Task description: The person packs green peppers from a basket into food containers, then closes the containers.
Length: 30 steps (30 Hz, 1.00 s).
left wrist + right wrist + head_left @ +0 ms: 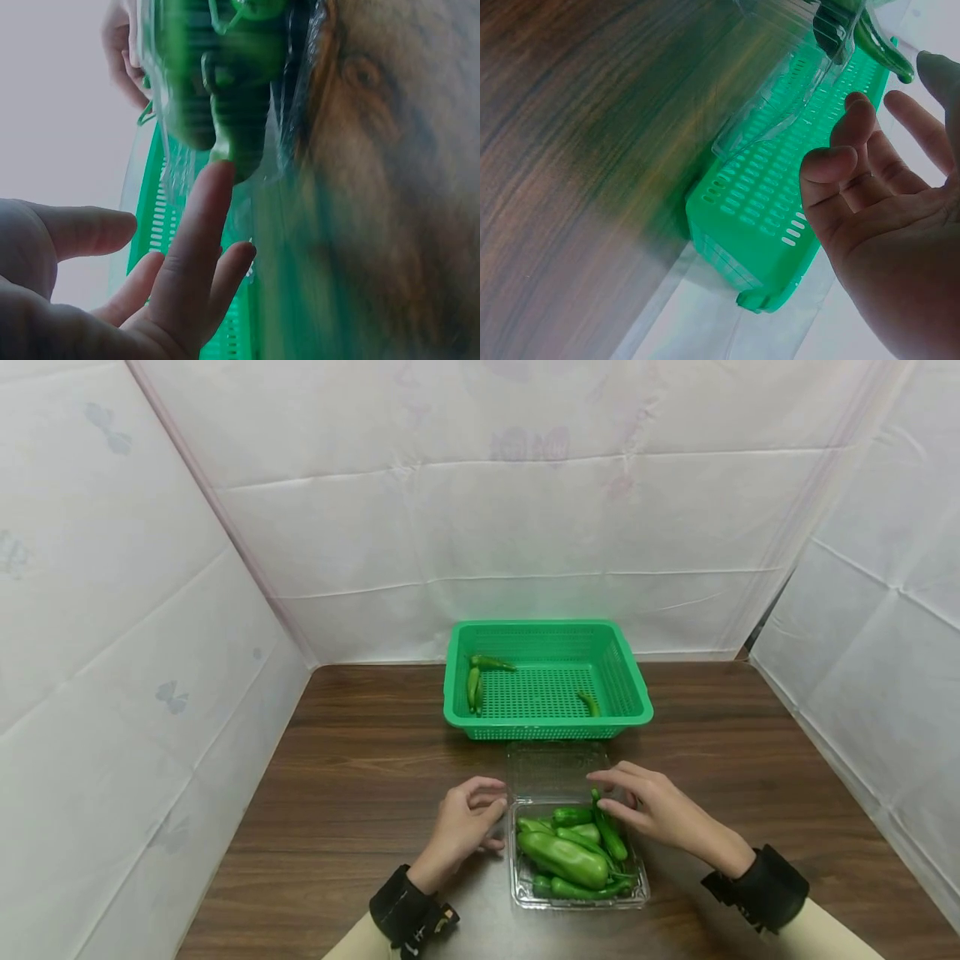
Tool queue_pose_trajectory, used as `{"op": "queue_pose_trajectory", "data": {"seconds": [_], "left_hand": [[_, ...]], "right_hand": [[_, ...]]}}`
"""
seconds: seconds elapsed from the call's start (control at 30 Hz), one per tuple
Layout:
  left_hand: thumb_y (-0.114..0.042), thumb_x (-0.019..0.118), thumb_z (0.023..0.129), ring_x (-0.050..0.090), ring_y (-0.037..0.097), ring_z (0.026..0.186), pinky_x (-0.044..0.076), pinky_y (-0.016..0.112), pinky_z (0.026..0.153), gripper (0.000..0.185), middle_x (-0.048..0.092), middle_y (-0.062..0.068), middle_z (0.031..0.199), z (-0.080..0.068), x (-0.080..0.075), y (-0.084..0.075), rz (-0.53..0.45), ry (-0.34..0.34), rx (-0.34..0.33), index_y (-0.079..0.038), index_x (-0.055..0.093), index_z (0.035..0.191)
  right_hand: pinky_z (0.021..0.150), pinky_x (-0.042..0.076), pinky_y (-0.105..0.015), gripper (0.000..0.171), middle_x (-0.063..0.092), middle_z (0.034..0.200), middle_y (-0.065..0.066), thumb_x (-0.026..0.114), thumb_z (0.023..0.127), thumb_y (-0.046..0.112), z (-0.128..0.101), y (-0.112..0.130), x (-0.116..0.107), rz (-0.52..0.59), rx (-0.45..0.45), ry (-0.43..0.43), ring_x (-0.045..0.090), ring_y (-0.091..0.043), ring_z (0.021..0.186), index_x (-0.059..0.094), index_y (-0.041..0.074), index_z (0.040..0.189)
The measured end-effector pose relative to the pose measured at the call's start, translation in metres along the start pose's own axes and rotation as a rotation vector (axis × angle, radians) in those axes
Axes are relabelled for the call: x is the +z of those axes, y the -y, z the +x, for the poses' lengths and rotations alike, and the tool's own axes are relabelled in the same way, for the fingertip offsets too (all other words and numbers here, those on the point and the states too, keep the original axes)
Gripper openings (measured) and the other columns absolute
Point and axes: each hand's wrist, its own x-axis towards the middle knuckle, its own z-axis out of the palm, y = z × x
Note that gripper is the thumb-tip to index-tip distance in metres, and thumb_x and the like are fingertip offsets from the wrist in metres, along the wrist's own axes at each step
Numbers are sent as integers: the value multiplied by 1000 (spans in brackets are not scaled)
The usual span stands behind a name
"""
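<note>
We saw left hand open beside clear plastic clamshell box of green peppers; right hand open, fingertips touching slim green pepper. Green slotted plastic basket stood behind.

Two bare hands, black wrist straps with small fittings, cream long sleeves

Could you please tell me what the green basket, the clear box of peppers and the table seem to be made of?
Green basket: apparently moulded plastic, with slotted walls. Clear box: thin, glossy transparent plastic, peppers visible through it. Table: dark wood grain, possibly laminate.
</note>
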Motion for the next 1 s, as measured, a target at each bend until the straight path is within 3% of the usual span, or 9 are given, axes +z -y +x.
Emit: {"op": "queue_pose_trajectory", "data": {"seconds": [0.17, 0.4, 0.53, 0.67, 0.8, 1.0], "left_hand": [[-3, 68, 97, 73, 42, 95, 64, 49, 62, 32, 69, 29, 119, 3, -6, -6, 30, -37, 30, 5, 63, 127], [-6, 68, 98, 70, 45, 107, 65, 44, 71, 30, 68, 30, 121, 10, -13, -16, 92, -105, 139, 1, 66, 128], [-7, 69, 98, 72, 39, 105, 65, 35, 73, 31, 70, 26, 120, 13, -18, -26, 153, -159, 219, -1, 67, 129], [-10, 71, 98, 74, 27, 103, 63, 30, 81, 32, 74, 17, 117, 19, -23, -37, 236, -248, 293, -6, 69, 129], [-11, 72, 97, 73, 23, 107, 61, 33, 90, 32, 75, 12, 118, 26, -27, -45, 259, -350, 354, -7, 69, 129], [-12, 72, 97, 73, 30, 104, 63, 45, 84, 38, 72, 18, 121, 38, -33, -48, 280, -483, 408, -5, 67, 134]], "right_hand": [[57, 39, -16, 40, 62, 104, 8, 75, 94, 7, 1, -1, 0, -10, -1, -13, 44, 2, 66, 66, 11, 132], [56, 39, -16, 42, 63, 103, 7, 75, 94, 7, 2, -1, 1, -17, -3, -17, 43, 4, 67, 65, 16, 133], [57, 39, -16, 42, 63, 103, 5, 75, 93, 7, 3, -1, 2, -23, -4, -26, 44, 2, 66, 66, 15, 133], [57, 39, -16, 42, 64, 104, 3, 76, 93, 6, 4, -1, 2, -21, -6, -34, 45, 0, 66, 66, 15, 133], [57, 39, -15, 42, 65, 106, 0, 75, 93, 5, 6, -2, 2, -15, -20, -43, 44, 2, 67, 66, 14, 133], [57, 39, -15, 43, 65, 106, -1, 75, 93, 5, 9, -2, 1, -7, -32, -49, 43, 4, 68, 65, 15, 134]]}}
